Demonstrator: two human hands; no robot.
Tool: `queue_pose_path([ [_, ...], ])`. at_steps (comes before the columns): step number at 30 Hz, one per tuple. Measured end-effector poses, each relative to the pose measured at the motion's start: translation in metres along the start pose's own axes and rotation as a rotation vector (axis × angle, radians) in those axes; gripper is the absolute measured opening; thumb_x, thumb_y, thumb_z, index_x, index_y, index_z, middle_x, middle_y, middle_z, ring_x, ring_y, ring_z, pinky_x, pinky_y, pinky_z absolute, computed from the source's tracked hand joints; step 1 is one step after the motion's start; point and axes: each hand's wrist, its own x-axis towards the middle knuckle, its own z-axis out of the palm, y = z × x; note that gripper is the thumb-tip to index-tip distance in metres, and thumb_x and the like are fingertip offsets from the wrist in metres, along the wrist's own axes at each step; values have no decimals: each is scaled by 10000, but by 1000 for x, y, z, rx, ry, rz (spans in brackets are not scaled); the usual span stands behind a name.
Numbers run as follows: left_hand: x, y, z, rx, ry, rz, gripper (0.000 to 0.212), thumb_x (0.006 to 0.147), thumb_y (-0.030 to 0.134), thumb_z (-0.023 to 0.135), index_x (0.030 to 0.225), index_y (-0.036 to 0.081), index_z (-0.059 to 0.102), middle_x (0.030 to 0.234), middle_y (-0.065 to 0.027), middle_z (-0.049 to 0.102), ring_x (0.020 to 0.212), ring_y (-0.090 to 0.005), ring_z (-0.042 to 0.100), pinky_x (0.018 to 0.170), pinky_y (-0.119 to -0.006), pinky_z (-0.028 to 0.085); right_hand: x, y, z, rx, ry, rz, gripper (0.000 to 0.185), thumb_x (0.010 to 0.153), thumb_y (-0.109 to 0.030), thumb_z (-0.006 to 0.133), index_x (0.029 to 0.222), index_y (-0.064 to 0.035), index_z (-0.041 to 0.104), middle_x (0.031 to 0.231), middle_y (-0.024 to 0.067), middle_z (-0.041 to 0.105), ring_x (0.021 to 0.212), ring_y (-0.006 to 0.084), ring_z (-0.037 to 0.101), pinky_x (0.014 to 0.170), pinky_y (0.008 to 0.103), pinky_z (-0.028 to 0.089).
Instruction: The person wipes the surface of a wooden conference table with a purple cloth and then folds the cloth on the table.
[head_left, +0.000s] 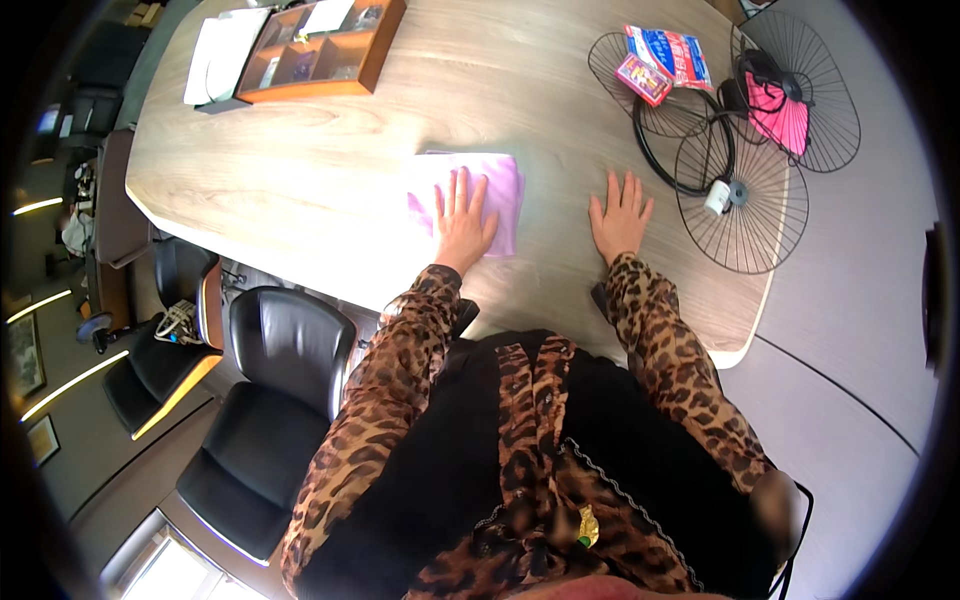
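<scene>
A folded pink-purple cloth (504, 187) lies flat on the wood-grain table (300, 165). On top of it rests my left hand (463, 221), palm down with the fingers spread; it grips nothing. Further right, my right hand (621, 214) lies palm down on the bare tabletop, fingers slightly apart, holding nothing. Beside it on the right are round black wire frames (757, 232) and a black ring (643, 142). A small white cylindrical object (717, 197) sits by the hub of the nearest wire frame.
An orange-brown wooden compartment box (367, 71) and white papers (217, 64) are at the upper left. A blue-and-red packet (679, 56), a small red-purple box (645, 78) and a pink item (780, 116) lie among the wire frames. Black chairs (259, 420) stand at the left.
</scene>
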Motion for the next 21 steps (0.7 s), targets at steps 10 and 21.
queue_pose_path([
  [10, 131, -8, 25, 13, 9, 89, 659, 864, 534, 473, 1438, 233, 355, 1517, -207, 192, 1418, -357, 127, 1109, -575, 25, -23, -14, -7, -3, -21, 43, 560, 915, -417, 425, 1407, -154, 367, 1490, 114, 277, 1396, 269, 205, 1126, 531, 109],
  [21, 200, 101, 61, -148, 31, 400, 635, 789, 592, 557, 1321, 247, 519, 1428, -255, 333, 1372, -415, 208, 1045, -678, 53, -21, -10, -15, 46, -9, 61, 549, 880, -384, 493, 1373, -155, 416, 1466, 118, 319, 1378, 271, 249, 1119, 535, 129],
])
